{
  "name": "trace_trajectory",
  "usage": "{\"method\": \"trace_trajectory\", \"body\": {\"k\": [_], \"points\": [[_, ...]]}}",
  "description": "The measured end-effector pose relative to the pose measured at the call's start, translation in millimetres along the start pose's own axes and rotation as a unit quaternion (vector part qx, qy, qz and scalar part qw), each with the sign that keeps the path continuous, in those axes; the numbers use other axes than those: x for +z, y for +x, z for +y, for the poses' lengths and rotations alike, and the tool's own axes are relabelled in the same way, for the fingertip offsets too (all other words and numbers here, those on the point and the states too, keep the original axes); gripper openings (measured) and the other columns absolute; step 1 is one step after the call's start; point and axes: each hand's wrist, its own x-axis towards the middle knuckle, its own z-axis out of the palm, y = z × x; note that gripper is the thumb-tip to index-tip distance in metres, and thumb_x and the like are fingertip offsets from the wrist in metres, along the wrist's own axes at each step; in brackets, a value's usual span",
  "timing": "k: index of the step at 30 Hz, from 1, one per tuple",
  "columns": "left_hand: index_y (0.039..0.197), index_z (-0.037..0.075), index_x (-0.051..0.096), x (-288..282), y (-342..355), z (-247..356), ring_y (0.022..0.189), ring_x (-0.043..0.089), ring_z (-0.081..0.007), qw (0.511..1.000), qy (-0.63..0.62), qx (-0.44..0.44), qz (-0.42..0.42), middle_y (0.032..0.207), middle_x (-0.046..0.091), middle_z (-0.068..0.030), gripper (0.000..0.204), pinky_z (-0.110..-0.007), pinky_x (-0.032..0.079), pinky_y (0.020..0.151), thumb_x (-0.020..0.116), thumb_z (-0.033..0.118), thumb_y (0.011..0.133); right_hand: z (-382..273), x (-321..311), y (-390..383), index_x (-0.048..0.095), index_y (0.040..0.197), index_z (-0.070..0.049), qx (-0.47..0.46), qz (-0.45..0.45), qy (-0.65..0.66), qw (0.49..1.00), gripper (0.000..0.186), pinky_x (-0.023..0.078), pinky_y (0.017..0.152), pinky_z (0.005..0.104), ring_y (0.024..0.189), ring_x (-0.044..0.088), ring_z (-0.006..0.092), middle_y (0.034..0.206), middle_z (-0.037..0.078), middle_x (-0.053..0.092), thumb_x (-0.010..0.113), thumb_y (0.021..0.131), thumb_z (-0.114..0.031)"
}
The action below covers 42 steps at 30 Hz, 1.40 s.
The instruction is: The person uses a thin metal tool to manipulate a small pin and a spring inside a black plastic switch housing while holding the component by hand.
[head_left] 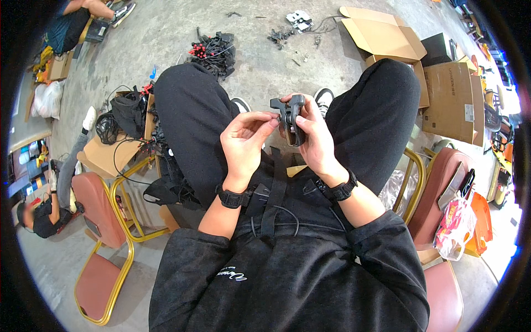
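Observation:
Between my knees I hold up a black plastic clamp-like device (pixel 297 105) with two short prongs at its top and some metal showing in its middle. My right hand (pixel 318 145) is closed around its right side, the thumb pressed on its front. My left hand (pixel 243 143) reaches its left side, thumb and forefinger pinched together at the device's edge. Whatever sits between those fingertips is too small to make out. A black strap (pixel 276 182) hangs down below the device, over my lap.
On the floor ahead lie a heap of black cables with red ends (pixel 217 54) and small parts (pixel 282 36). An open cardboard box (pixel 381 33) and a carton (pixel 451 102) stand right. Chairs (pixel 99 210) flank me. Another person (pixel 47 216) sits at far left.

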Motion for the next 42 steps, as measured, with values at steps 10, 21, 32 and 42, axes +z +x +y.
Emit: {"method": "trace_trajectory", "body": {"k": [10,21,32,42], "points": [[0.095,-0.007,0.059,-1,0,-2,0.087,0.062,-0.0185,0.999,-0.034,-0.005,-0.010,0.095,0.063,-0.0161,0.019,-0.027,0.051,0.080,0.062,-0.013,0.076,0,0,0,0.038,0.119,-0.002,-0.002,0.001,-0.008,1.000,0.038,0.033,0.095,0.0295,0.108,0.045,0.0165,0.118,0.009,0.046,0.042,0.083,-0.013],[0.094,-0.006,0.061,-3,0,-4,0.082,0.063,-0.0143,1.000,0.007,-0.017,0.004,0.091,0.065,-0.0116,0.017,-0.023,0.050,0.076,0.063,-0.008,0.078,-1,-1,2,0.042,0.118,-0.002,-0.010,0.000,-0.021,1.000,0.039,0.046,0.079,0.0246,0.094,0.053,0.0121,0.114,0.008,0.047,0.047,0.082,-0.016],[0.094,-0.006,0.063,-2,1,1,0.078,0.063,-0.0120,0.998,0.058,-0.031,0.018,0.089,0.066,-0.0107,0.015,-0.019,0.049,0.070,0.063,-0.007,0.078,-1,-4,4,0.043,0.117,-0.004,-0.002,-0.008,-0.033,0.999,0.036,0.045,0.078,0.0236,0.096,0.052,0.0117,0.117,0.008,0.048,0.045,0.083,-0.014],[0.092,-0.006,0.064,-10,2,-3,0.078,0.064,-0.0141,0.998,0.008,-0.061,-0.003,0.087,0.066,-0.0111,0.014,-0.021,0.050,0.072,0.063,-0.006,0.078,-14,8,-4,0.038,0.118,-0.002,-0.037,-0.023,-0.183,0.982,0.033,0.034,0.094,0.0285,0.105,0.046,0.0151,0.114,0.009,0.048,0.038,0.085,-0.006]]}}
